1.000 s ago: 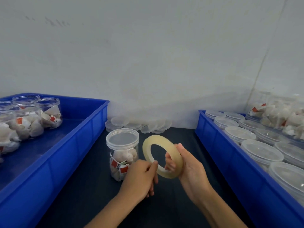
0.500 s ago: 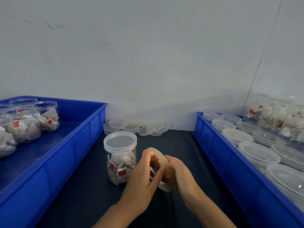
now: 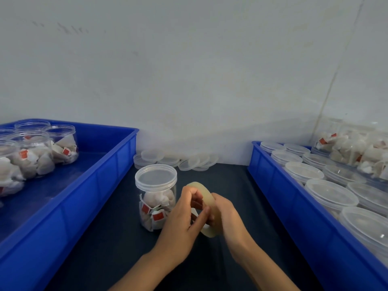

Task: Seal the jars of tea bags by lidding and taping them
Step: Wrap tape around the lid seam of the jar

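A clear jar of tea bags (image 3: 156,203) stands upright on the dark mat with its clear lid (image 3: 155,177) on. Just right of it, both hands hold a roll of pale clear tape (image 3: 206,195) on edge. My right hand (image 3: 227,215) grips the roll from the right. My left hand (image 3: 181,219) pinches at the roll's inner left rim with thumb and fingers. The tape's loose end is hidden behind the fingers.
A blue tray (image 3: 88,185) on the left holds several unlidded jars of tea bags (image 3: 31,156). A blue tray (image 3: 279,192) on the right holds several lidded jars (image 3: 330,192). Loose clear lids (image 3: 174,159) lie by the wall. More tea bag jars (image 3: 357,150) stand at far right.
The tape roll came down from an upright raised hold to a lower spot beside the jar. My left hand moved from the roll's lower edge onto its rim and pinches it.
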`<state>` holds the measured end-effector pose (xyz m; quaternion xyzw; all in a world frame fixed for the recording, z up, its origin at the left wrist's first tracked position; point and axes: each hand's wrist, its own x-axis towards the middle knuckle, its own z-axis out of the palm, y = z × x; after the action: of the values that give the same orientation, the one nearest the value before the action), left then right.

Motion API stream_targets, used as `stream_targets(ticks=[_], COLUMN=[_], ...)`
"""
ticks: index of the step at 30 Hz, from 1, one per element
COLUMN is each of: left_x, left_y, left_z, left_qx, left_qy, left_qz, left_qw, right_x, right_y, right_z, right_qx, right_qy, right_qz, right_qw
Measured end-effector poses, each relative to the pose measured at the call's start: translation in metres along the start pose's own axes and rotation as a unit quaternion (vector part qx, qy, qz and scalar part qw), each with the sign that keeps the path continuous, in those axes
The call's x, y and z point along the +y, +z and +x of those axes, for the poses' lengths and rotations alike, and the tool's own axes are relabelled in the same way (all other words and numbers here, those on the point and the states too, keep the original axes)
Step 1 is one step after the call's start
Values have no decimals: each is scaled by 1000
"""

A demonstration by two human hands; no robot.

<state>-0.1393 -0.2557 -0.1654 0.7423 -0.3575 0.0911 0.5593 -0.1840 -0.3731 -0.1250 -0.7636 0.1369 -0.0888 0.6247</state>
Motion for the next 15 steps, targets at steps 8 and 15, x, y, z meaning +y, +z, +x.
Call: stream_targets(ticks=[8, 15], left_x=[1, 3], left_y=[0, -5], left_z=[1, 2], left_qx=[87, 121], left_qy=[82, 122], left_qz=[78, 103], left_qw=[990, 980], right_x=[3, 9], right_y=[2, 0], right_z=[-3, -7], right_qx=[-72, -206], right_qy=[-53, -77], right_qz=[-3, -48], right_qw=[996, 974])
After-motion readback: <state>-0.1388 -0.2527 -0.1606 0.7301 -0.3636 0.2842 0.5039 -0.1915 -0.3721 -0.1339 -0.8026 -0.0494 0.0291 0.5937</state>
